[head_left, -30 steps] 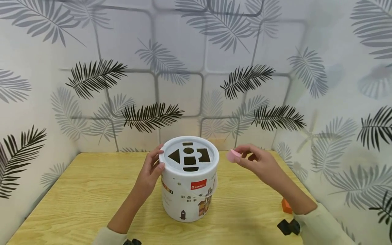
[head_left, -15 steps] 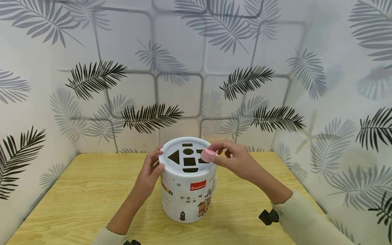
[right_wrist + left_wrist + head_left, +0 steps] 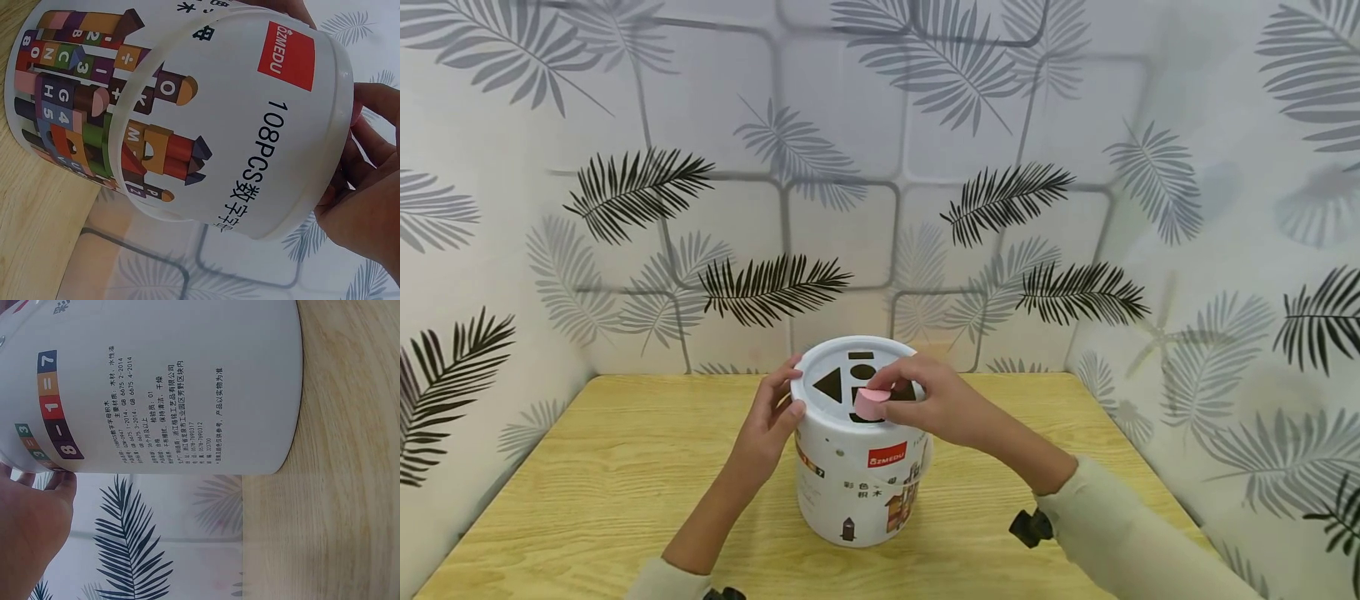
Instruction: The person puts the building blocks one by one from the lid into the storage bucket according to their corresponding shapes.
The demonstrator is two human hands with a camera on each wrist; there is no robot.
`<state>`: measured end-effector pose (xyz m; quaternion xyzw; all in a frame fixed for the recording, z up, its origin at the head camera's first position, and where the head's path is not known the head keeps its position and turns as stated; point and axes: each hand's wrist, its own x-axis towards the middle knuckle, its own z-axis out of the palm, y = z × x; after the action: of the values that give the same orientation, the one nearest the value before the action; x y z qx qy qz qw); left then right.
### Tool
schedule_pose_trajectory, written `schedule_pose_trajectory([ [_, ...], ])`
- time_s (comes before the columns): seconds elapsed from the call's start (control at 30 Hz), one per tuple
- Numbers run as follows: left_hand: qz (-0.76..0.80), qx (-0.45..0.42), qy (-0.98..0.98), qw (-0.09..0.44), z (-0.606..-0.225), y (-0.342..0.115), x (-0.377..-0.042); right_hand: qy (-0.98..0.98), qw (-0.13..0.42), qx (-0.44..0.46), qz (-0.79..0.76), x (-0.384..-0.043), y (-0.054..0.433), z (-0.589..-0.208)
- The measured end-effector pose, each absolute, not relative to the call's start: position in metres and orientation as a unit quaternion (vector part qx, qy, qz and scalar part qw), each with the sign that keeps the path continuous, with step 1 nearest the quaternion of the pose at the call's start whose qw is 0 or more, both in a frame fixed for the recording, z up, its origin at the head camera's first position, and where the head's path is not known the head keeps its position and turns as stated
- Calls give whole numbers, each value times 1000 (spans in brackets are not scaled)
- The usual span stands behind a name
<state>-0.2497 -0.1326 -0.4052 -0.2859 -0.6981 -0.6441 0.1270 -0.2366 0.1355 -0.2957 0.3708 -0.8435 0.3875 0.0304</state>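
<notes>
A white block bucket (image 3: pixel 831 500) stands upright on the table, its lid (image 3: pixel 820 408) cut with holes of several shapes. My left hand (image 3: pixel 771 412) holds the bucket's left rim, thumb in front and fingers farther back. Between the thumb and fingers of my right hand (image 3: pixel 936 400) is a pink half-round block (image 3: pixel 871 406), pinched just over the front of the lid. It covers part of the square hole and the front slot; whether it touches the lid I cannot tell. In the right wrist view the bucket's printed side (image 3: pixel 250 156) fills most of the picture, and the block is mostly hidden.
The light wooden table (image 3: pixel 647 467) runs back to a wall (image 3: pixel 842 217) with leaf patterns. A thin white carrying handle (image 3: pixel 122 119) hangs down the bucket's side. A dark wrist mount (image 3: pixel 1032 528) sits by the right sleeve.
My right hand has carried the pink block leftward from beside the bucket to over the lid's front. The left hand and bucket stay put. An orange block at the right has gone out of sight.
</notes>
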Motion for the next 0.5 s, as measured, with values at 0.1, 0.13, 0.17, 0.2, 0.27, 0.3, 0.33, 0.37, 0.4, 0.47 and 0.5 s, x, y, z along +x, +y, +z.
schedule_pose_trajectory([
  [0.1,-644,-284,-699,127,-405,-132,-249,-845,28,377,378,-237,133,-297],
  [0.13,-644,-284,-699,127,-405,-132,-249,-846,29,378,374,-237,132,-297],
  [0.17,-643,-283,-700,127,-404,-132,-249,-847,29,379,371,-237,131,-298],
  [0.2,-643,-282,-701,127,-404,-132,-248,-848,29,380,367,-238,131,-298],
  [0.27,-642,-281,-702,127,-404,-132,-248,-850,26,380,364,-239,130,-300],
  [0.3,-642,-280,-702,127,-403,-132,-248,-851,23,377,365,-240,130,-300],
  [0.33,-642,-280,-703,127,-403,-132,-247,-852,19,374,365,-240,130,-300],
  [0.37,-642,-280,-703,128,-403,-132,-247,-853,15,372,366,-241,130,-301],
  [0.4,-641,-280,-703,129,-403,-132,-248,-854,13,368,367,-241,130,-301],
  [0.47,-642,-281,-702,130,-403,-132,-248,-857,12,363,367,-241,130,-301],
  [0.5,-642,-281,-701,130,-403,-132,-248,-858,14,360,366,-241,130,-301],
])
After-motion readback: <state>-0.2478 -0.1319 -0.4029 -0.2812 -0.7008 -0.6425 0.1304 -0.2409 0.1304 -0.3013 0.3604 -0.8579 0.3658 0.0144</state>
